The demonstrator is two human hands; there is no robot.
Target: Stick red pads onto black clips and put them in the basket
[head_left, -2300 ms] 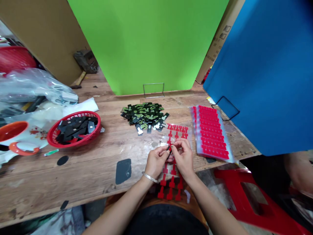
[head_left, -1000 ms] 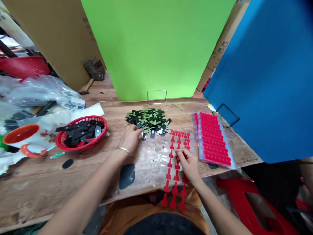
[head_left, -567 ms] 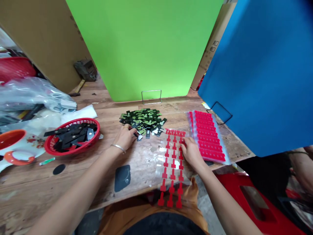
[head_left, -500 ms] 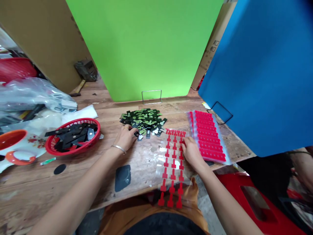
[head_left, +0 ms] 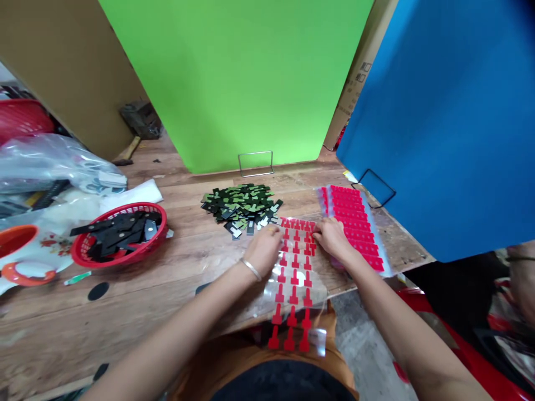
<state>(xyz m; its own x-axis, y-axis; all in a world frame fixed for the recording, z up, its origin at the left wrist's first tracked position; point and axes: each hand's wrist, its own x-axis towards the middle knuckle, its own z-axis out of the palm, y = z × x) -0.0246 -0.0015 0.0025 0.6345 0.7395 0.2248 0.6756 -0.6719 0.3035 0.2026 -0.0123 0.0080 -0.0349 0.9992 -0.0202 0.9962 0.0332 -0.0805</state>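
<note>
- The left hand [head_left: 264,249] lies on the left edge of the sheet [head_left: 295,278], fingers curled down onto the film near its top rows; whether they pinch anything, I cannot tell
- A metal bangle [head_left: 249,268] sits on the left wrist
- The right hand [head_left: 333,237] rests at the sheet's top right corner, at 3 o'clock from the left hand, fingertips bent onto a red sticker; I cannot tell whether it is gripped
- The sheet is clear film with rows of red T-shaped stickers, lying in front of the person at the table's [head_left: 159,289] near edge, its lower end hanging off over the lap
- The pile [head_left: 239,204] of small black and green parts lies at 11 o'clock from the left hand, near it and apart from it
- The stack [head_left: 355,220] of red sticker sheets lies at 2 o'clock from the right hand, just beside it
- The red basket [head_left: 120,234] with black parts sits at 9 o'clock from the hands, well apart
- An orange and white cup [head_left: 19,259] stands at the far left, past the basket
- A green board [head_left: 238,78] stands at 12 o'clock behind the pile, a blue board [head_left: 447,111] at 2 o'clock
</note>
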